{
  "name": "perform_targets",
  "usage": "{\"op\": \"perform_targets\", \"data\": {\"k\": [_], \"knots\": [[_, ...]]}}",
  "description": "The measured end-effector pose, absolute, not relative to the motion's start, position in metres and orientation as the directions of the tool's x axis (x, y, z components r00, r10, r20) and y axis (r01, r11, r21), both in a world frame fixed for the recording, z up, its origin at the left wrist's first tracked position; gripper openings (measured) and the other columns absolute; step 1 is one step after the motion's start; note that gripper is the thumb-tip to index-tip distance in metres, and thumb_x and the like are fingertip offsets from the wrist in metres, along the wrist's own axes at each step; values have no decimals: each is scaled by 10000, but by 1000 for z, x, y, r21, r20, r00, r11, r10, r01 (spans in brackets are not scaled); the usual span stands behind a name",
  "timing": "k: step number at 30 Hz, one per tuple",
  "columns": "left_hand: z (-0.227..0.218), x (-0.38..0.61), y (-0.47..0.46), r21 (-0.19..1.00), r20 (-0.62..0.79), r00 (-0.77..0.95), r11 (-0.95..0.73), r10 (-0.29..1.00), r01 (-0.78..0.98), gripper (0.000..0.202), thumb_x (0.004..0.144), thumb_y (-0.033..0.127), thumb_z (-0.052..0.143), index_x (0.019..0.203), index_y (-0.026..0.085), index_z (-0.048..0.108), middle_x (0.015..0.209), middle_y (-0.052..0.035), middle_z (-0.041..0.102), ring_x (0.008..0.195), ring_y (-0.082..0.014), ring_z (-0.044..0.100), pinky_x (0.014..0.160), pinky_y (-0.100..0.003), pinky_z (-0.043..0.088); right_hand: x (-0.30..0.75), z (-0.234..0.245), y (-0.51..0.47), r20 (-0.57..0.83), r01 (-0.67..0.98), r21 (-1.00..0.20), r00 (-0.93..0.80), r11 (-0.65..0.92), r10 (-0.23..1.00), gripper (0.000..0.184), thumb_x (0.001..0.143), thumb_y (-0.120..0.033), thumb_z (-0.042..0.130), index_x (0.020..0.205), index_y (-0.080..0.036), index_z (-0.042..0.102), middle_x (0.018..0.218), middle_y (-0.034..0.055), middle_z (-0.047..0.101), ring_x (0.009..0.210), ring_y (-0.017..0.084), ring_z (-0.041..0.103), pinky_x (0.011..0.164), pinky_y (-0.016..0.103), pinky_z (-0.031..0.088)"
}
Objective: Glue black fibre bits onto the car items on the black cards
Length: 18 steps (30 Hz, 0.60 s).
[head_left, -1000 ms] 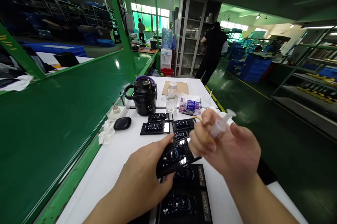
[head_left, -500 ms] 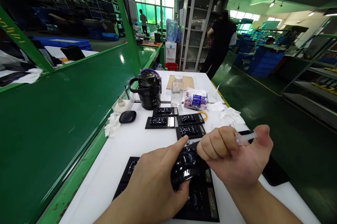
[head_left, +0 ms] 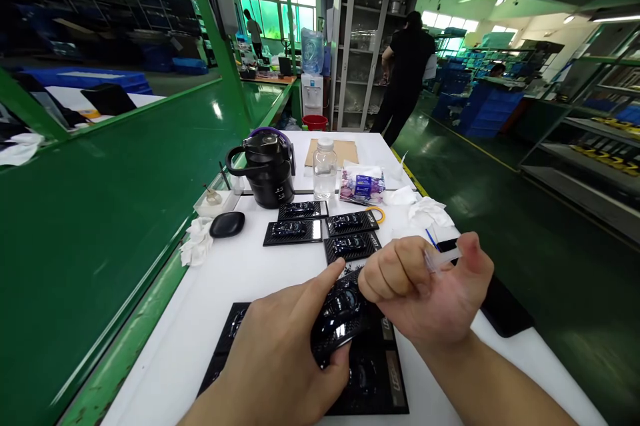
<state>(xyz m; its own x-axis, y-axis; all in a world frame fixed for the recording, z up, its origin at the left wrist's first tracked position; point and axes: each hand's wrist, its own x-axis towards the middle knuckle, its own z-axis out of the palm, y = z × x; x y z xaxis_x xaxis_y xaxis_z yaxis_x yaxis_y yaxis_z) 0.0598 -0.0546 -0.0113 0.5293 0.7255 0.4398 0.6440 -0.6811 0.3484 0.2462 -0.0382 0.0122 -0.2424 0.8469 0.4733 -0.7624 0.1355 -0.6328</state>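
My left hand [head_left: 285, 336] grips a glossy black model car [head_left: 346, 303] at the lower centre, thumb below and index finger along its top. My right hand [head_left: 425, 289] is closed around a clear plastic syringe [head_left: 443, 257], with the thumb against its plunger end. The right fist touches or overlaps the car's far end; the syringe's tip is hidden behind the fingers. Under the hands, dark panels [head_left: 394, 386] bearing more black cars lie on the white table. Beyond them, several model cars on carbon-patterned bases, one of them a nearer car [head_left: 349, 244], sit in a group.
On the white table [head_left: 165, 346] stand a black lidded jug [head_left: 270, 173], a clear bottle [head_left: 325, 173] and a tissue pack [head_left: 363, 185]. A black oval case [head_left: 227, 225] and crumpled tissues [head_left: 197, 243] lie left. A person in black [head_left: 407, 73] stands beyond the table.
The camera has turned slightly right, so the whole scene sits further left. Both hands keep nearly the same pose and hold on the model car and syringe.
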Motion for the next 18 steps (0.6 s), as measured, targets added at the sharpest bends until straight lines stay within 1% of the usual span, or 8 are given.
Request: {"op": "perform_targets", "data": {"k": [4,10,18], "knots": [[-11,60,-54,347,432,534,-681,727,645,783,715,253,577,1445,259,295,970,-24,737,762,-223,725,635,-339,599,246,11,-37,477,-753,-645,-263,131,839,635,890,-729,366,523,-215,302,443,-56,190,417,110,203,442,288,199],[-13,61,-53,340,434,538,-684,723,645,775,718,259,574,1441,257,295,1029,-38,739,825,-233,735,681,-352,616,247,12,-38,477,-749,-647,-252,142,842,615,905,-703,362,530,-219,306,455,-53,209,426,113,213,450,291,206],[-13,61,-54,343,431,536,-682,725,646,767,716,252,559,1440,251,305,1014,-41,740,811,-236,733,662,-359,617,247,11,-37,466,-745,-654,-263,129,845,644,911,-721,356,515,-215,301,443,-55,196,410,109,201,433,287,191]]}}
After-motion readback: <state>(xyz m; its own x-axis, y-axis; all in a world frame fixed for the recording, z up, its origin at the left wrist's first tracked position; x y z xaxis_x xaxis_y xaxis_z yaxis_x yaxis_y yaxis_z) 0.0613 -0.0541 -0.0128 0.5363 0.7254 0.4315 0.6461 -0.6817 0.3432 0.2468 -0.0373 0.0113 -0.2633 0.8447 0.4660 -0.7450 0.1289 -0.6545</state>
